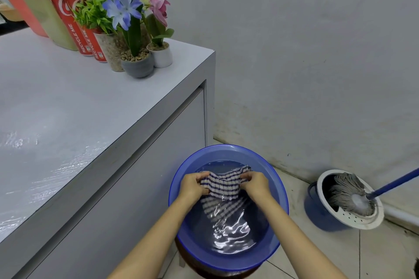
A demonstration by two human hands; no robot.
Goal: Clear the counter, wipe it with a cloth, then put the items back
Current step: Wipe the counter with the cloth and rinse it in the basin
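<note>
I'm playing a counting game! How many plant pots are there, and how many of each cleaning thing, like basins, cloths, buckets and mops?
Plant pots: 3
Blue basin: 1
Striped cloth: 1
Mop bucket: 1
Mop: 1
Total: 7

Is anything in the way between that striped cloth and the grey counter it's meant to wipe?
Nothing visible does. The left hand and right hand grip the blue-and-white striped cloth in the round blue plastic basin of water, beside the grey counter. The red drink cans and small potted flowers stand at its far corner.
</note>
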